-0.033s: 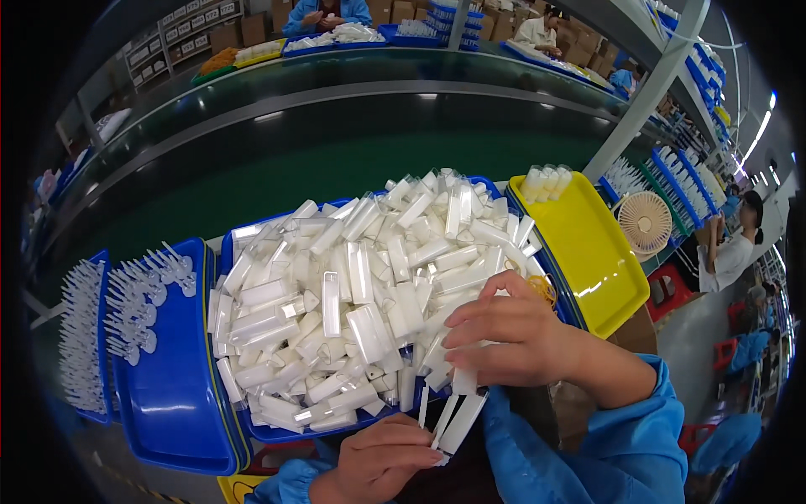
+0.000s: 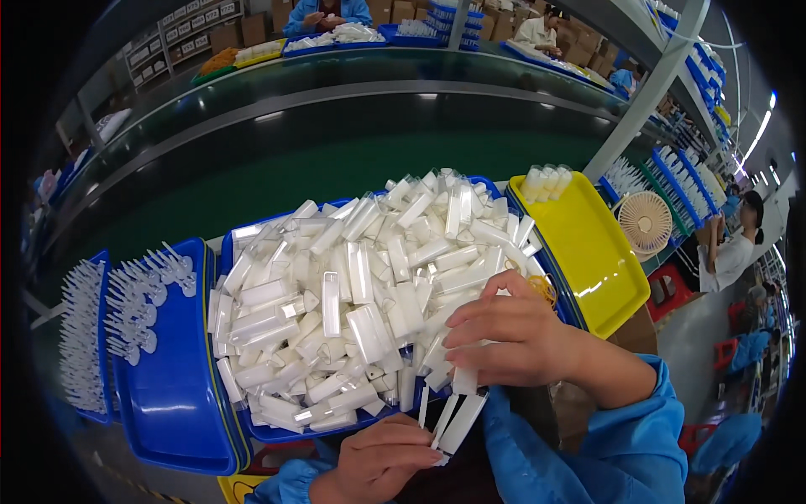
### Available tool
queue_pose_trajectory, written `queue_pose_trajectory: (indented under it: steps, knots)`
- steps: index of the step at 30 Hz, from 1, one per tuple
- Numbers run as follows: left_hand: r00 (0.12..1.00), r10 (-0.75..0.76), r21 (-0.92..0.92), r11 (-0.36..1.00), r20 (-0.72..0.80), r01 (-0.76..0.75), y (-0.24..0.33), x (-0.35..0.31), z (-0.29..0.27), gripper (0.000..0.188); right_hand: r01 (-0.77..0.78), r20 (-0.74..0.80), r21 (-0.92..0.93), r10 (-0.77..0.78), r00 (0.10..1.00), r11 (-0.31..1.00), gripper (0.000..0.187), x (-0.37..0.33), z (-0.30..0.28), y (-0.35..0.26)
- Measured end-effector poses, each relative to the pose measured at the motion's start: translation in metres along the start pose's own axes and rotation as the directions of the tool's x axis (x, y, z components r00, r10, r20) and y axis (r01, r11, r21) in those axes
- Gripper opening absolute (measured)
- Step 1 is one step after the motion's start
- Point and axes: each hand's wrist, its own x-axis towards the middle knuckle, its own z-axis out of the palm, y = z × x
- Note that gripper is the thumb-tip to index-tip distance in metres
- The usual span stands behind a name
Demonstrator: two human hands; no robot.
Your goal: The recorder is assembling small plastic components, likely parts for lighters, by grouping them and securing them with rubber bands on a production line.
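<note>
Nothing visibly moved | left hand [image 2: 382,458] closed around white strips [image 2: 462,425] | right hand [image 2: 510,334] pinching white piece [image 2: 464,381] | best keep edges aligned

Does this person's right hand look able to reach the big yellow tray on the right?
Probably yes: the right hand is close to the yellow tray, and only yellow bands and a blue rim seem to lie between.
</note>
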Motion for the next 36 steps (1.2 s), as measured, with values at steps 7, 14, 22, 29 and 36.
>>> queue_pose_trajectory:
  steps: [7,14,22,29,36]
  knots:
    - [0.999,-0.041,0.015,0.999,0.025,0.04,-0.001,-0.001,-0.002,0.006,0.035,0.06,0.043,-0.037,0.997,0.998,0.032,-0.001,-0.013,-0.004]
    - [0.979,0.115,-0.317,0.947,0.17,-0.057,-0.006,0.005,-0.007,0.012,-0.165,0.262,0.569,0.012,0.965,0.806,0.03,-0.008,-0.016,-0.014]
    - [0.98,0.129,-0.206,0.974,0.151,-0.097,-0.016,-0.011,-0.003,0.008,-0.054,0.204,0.581,-0.082,0.975,0.812,0.036,-0.004,-0.007,-0.039]
    - [0.996,-0.047,-0.14,0.989,0.069,0.056,-0.008,-0.016,-0.012,0.018,-0.092,0.204,0.566,-0.031,0.979,0.819,0.033,0.009,0.014,-0.057]
    - [0.996,-0.002,-0.133,0.991,0.084,0.013,-0.009,-0.005,-0.018,0.014,-0.19,0.106,0.061,0.183,0.977,0.98,0.03,0.043,0.017,0.027]
